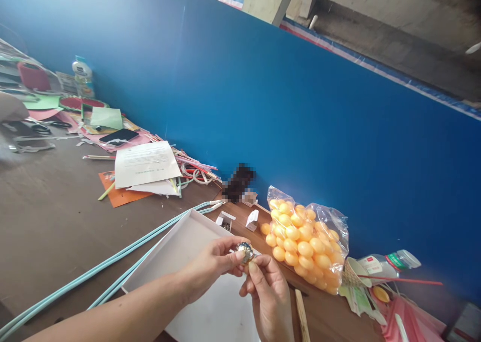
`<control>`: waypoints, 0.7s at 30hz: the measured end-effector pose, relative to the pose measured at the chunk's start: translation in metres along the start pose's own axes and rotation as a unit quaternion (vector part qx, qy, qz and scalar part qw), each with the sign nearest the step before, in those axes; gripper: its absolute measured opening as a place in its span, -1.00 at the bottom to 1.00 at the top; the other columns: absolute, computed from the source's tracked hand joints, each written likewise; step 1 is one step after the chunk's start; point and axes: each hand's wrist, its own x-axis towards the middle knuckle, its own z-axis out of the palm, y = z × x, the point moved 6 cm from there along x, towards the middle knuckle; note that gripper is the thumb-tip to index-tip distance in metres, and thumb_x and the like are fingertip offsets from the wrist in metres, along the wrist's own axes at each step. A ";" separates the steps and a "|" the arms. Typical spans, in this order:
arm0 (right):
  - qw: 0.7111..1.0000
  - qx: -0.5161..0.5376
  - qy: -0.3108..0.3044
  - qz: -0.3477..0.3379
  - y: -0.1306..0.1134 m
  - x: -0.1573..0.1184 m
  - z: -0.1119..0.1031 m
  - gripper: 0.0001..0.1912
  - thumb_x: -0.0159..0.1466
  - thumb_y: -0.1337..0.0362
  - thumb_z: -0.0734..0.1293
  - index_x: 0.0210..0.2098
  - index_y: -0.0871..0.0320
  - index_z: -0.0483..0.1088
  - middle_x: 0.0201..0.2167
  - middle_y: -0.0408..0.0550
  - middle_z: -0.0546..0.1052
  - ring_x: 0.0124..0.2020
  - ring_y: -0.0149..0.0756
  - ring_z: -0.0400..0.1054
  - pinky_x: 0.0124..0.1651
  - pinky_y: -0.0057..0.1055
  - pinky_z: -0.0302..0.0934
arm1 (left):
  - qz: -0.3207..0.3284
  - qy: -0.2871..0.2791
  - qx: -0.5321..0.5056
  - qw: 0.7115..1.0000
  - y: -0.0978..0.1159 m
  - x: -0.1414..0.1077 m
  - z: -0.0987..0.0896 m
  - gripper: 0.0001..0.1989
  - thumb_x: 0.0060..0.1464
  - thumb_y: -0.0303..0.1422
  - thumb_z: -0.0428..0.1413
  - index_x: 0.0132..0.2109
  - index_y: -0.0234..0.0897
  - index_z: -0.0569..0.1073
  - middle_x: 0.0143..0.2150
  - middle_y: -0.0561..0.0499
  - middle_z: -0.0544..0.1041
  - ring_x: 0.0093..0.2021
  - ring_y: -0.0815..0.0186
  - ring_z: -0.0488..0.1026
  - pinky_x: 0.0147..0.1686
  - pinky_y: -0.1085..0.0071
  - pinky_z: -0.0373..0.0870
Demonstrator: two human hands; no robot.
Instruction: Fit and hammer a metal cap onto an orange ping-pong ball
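A silver ball (245,252) is held between the fingers of the left hand (221,257), above the white tray (191,234). At the ball's near right side, the fingers of the right hand (266,282) are narrowed; whether anything is pinched cannot be told. The ball is seen round and mirror-bright.

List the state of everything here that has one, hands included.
Left hand: pinching the shiny ball
Right hand: fingers bent at the ball's edge, grip unclear
White tray: open side up
Small white box: open
Clear bag: filled with orange balls
Phone: screen dark
White bottle: upright
Clear bottle: tipped over
Cup: on its side
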 end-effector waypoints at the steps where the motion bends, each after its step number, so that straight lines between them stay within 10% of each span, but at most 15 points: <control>1: 1.000 -0.002 0.000 -0.001 -0.001 0.000 0.000 -0.77 0.14 0.12 0.36 -0.42 0.17 0.33 -0.66 -0.25 0.31 -0.63 -0.50 0.18 -0.52 -0.50 0.22 | 0.001 -0.001 0.001 1.000 0.000 0.000 0.000 -0.69 0.01 -0.27 0.17 -0.09 -0.31 0.46 -0.25 -0.03 0.43 -0.35 0.43 0.34 -0.25 0.43 0.26; 21: 0.997 -0.078 0.014 -0.011 -0.001 0.005 -0.001 -0.73 0.17 0.08 0.32 -0.40 0.16 0.27 -0.58 -0.23 0.38 -0.65 -0.52 0.17 -0.52 -0.50 0.20 | -0.010 0.024 0.006 1.000 -0.005 0.002 -0.005 -0.64 -0.01 -0.27 0.18 -0.06 -0.33 0.43 -0.22 -0.04 0.44 -0.34 0.41 0.37 -0.20 0.39 0.30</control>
